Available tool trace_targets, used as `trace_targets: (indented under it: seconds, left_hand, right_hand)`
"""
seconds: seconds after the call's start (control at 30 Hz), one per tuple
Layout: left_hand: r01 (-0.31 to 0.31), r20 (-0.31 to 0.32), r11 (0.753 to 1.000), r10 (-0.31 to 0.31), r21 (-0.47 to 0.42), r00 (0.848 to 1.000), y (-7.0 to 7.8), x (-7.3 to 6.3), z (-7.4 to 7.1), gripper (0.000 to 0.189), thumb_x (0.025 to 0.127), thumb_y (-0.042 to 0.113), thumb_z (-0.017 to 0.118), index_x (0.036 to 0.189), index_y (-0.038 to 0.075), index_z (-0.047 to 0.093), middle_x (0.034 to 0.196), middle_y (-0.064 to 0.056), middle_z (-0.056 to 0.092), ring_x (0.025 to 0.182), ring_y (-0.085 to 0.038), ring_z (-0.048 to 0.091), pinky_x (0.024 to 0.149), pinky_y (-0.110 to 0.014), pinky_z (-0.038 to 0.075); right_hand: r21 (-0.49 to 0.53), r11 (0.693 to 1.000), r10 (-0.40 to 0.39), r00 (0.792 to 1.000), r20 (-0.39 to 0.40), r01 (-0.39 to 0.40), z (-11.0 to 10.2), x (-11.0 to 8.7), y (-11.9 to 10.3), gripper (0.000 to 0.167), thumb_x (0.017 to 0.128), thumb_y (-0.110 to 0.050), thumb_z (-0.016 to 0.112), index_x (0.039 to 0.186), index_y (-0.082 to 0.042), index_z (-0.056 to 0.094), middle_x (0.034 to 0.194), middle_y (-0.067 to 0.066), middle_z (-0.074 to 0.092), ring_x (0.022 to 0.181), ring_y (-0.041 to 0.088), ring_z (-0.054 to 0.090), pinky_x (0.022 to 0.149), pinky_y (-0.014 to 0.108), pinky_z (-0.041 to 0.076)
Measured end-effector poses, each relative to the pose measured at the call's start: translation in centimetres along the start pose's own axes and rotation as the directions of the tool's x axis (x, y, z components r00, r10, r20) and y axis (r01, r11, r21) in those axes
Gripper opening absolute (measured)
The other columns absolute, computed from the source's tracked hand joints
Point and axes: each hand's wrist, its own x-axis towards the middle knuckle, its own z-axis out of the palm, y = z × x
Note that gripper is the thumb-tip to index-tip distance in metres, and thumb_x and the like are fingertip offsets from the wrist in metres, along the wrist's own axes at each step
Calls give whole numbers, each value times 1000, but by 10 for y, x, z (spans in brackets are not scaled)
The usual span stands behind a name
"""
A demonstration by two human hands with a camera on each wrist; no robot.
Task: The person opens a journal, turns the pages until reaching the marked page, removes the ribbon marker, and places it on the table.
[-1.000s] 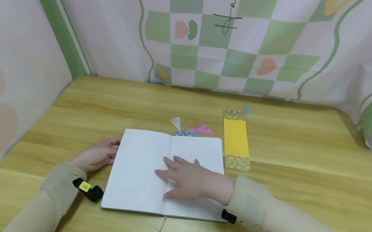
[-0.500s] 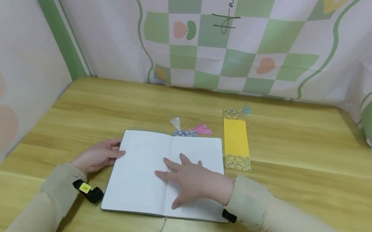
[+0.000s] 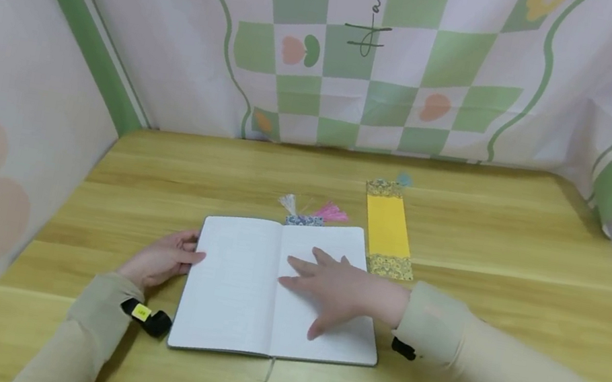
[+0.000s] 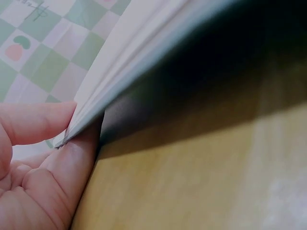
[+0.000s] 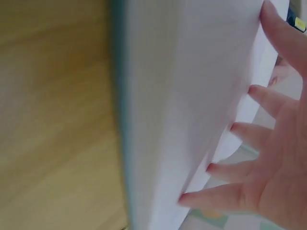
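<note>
An open notebook (image 3: 228,300) with blank white pages and a dark cover lies on the table, a thin ribbon (image 3: 268,375) trailing from its spine. At its left edge my left hand (image 3: 162,258) pinches the notebook, thumb on the page and fingers beneath the cover. The left wrist view shows that edge lifted slightly off the wood. Over the right page spreads my right hand (image 3: 334,291), fingers apart, and the right wrist view has its fingertips (image 5: 184,197) at the page surface. Past the top edge pokes a blue patterned bookmark (image 3: 304,221), mostly hidden by the notebook.
A white tassel (image 3: 288,202) and a pink tassel (image 3: 332,212) lie behind the notebook. To the right is a yellow bookmark (image 3: 388,226) with patterned ends and a small blue tassel (image 3: 403,179). A printed curtain (image 3: 346,102) hangs behind the wooden table (image 3: 516,255).
My right hand has slid right, from the centre fold onto the right page. The left thumb has come up over the left page's edge.
</note>
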Motion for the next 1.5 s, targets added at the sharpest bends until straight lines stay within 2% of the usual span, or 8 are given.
trace_targets:
  seconds: [0.13, 0.37, 0.57, 0.83, 1.07, 1.3, 1.5]
  left_hand:
    - [11, -20, 1000, -10, 20, 1000, 1, 0, 0, 60, 96, 4, 51, 147, -3, 21, 132, -17, 54, 94, -8, 59, 81, -23, 50]
    - [-2, -14, 1000, 3, 10, 1000, -1, 0, 0, 59, 95, 1, 51, 146, -5, 22, 122, -11, 60, 91, -8, 59, 80, -23, 51]
    - [-2, -12, 1000, 2, 20, 1000, -2, -1, 0, 60, 95, 2, 51, 147, -5, 21, 127, -14, 58, 92, -8, 59, 80, -23, 51]
    - [-21, 13, 1000, 21, 16, 1000, -4, 0, 0, 61, 95, 2, 52, 146, -7, 20, 117, -5, 62, 91, -7, 59, 80, -22, 51]
    - [-31, 18, 999, 31, 20, 999, -2, 1, -2, 61, 95, 2, 51, 146, -6, 20, 125, -13, 59, 93, -7, 59, 81, -23, 51]
    - [-31, 18, 999, 31, 11, 999, 0, 0, -1, 60, 95, 1, 51, 145, -7, 21, 121, -11, 61, 91, -7, 60, 80, -22, 51]
    - [-15, -8, 1000, 15, 17, 1000, 0, -1, -1, 61, 95, 1, 51, 146, -6, 20, 124, -14, 59, 91, -7, 59, 80, -22, 51]
  right_hand:
    - [-15, 1000, -23, 1000, -4, 23, 0, 0, 12, 90, 73, -48, 77, 148, -26, 32, 159, 1, 13, 144, 41, 7, 105, 70, 16]
    - [-42, 999, -25, 999, -40, 23, -2, 3, 33, 92, 74, -51, 74, 149, -21, 30, 159, 4, 15, 145, 38, 9, 109, 66, 14]
    - [-39, 999, 22, 996, -89, -25, -5, 6, 48, 88, 77, -47, 73, 149, -18, 31, 158, 7, 17, 144, 37, 12, 110, 64, 14]
    - [-39, 994, 92, 986, -139, -98, -13, 11, 61, 89, 76, -47, 74, 147, -11, 34, 156, 14, 21, 142, 41, 17, 111, 61, 17]
    - [-22, 986, 157, 970, -184, -164, -19, 17, 72, 99, 72, -51, 76, 147, -4, 31, 154, 16, 26, 140, 41, 22, 114, 54, 18]
    - [17, 982, 187, 963, -192, -188, -23, 20, 77, 103, 69, -51, 79, 148, -6, 29, 154, 16, 25, 138, 45, 23, 113, 55, 19]
    - [40, 981, 196, 963, -187, -191, -25, 21, 80, 101, 69, -50, 79, 147, -7, 31, 153, 16, 28, 138, 47, 21, 114, 56, 15]
